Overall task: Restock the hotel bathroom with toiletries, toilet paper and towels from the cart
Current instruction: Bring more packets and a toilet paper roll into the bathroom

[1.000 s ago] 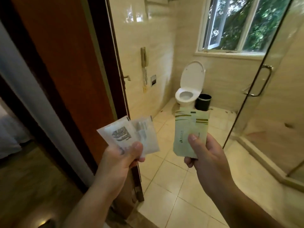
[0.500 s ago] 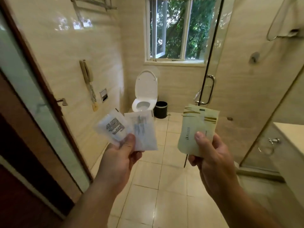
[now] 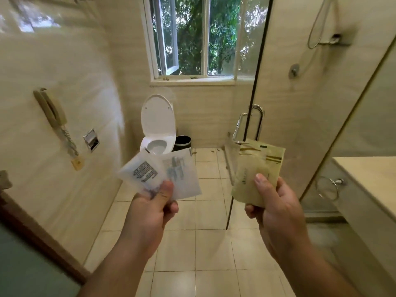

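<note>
A person's left hand (image 3: 150, 209) pinches two white sachets (image 3: 145, 174), fanned and overlapping, with the thumb pressed on their lower edge and the fingers curled behind. The one on the left carries blurred black print. The right hand (image 3: 276, 213) grips a pale green packet (image 3: 257, 168) with gold stripes near its top, thumb flat on the front and fingers folded behind. Both hands are raised side by side and apart, above a floor (image 3: 192, 243) of cream tiles.

Beyond the sachets, a toilet (image 3: 157, 125) stands with its lid up under a window (image 3: 192, 37), one pane of which is swung open onto green leaves. A black bin (image 3: 183, 142) sits just beside the toilet on its right. A phone (image 3: 51, 110) hangs on the wall to the left. Behind the packet, a glass door (image 3: 300, 103) with a chrome handle (image 3: 258, 123) closes off the shower. A counter (image 3: 368, 174) fills the right edge of the view, with a towel ring (image 3: 327, 187) on its front
</note>
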